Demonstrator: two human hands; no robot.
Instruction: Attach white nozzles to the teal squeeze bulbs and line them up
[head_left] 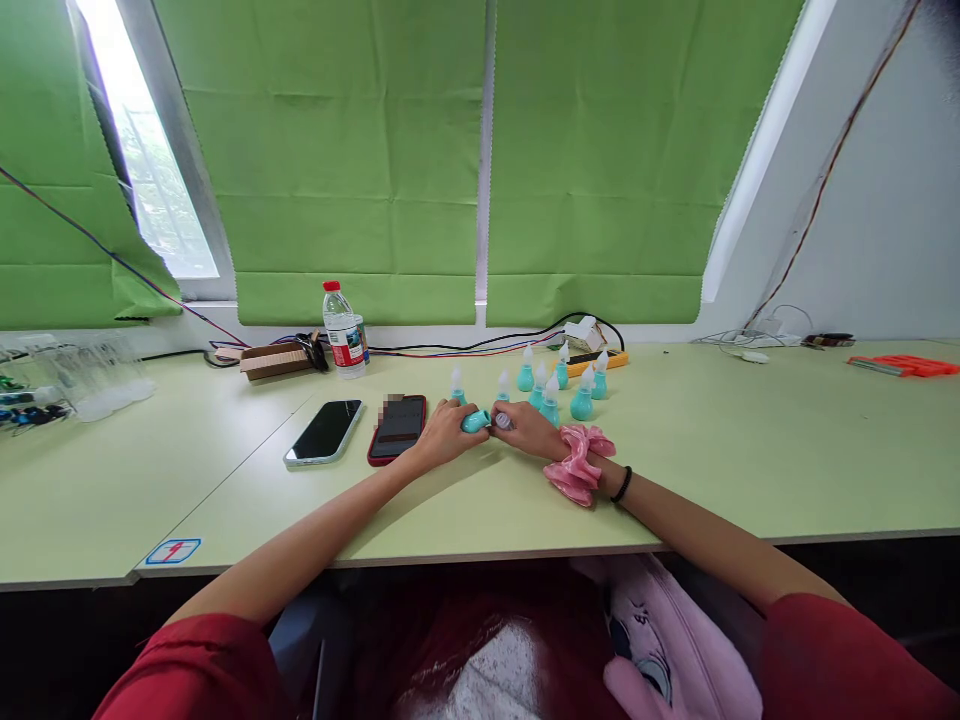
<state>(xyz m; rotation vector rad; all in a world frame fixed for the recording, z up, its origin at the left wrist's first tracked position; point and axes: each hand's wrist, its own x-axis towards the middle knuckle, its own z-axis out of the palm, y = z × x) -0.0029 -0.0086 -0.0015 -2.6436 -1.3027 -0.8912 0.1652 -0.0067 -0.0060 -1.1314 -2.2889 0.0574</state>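
Note:
My left hand (444,434) is closed around a teal rubber bulb (475,421), tilted with its open end toward the right. My right hand (531,430), with a pink scrunchie at the wrist, pinches a small clear greyish piece (505,421) close beside that open end. Whether the two parts touch I cannot make out. Behind my hands stand several teal bulbs with clear pointed tips, among them a bulb (582,402) near my right hand and another bulb (457,386) just beyond my left fingers. One more clear-tipped bulb (503,384) is partly hidden by my right hand.
Left of my hands lie a dark-screened phone (324,432) and a red-cased phone (397,430). Further back are a water bottle (343,332), a cardboard box (276,361) and cables. A yellow-handled cutter (600,363) lies behind the bulbs; an orange tool (907,365) is far right.

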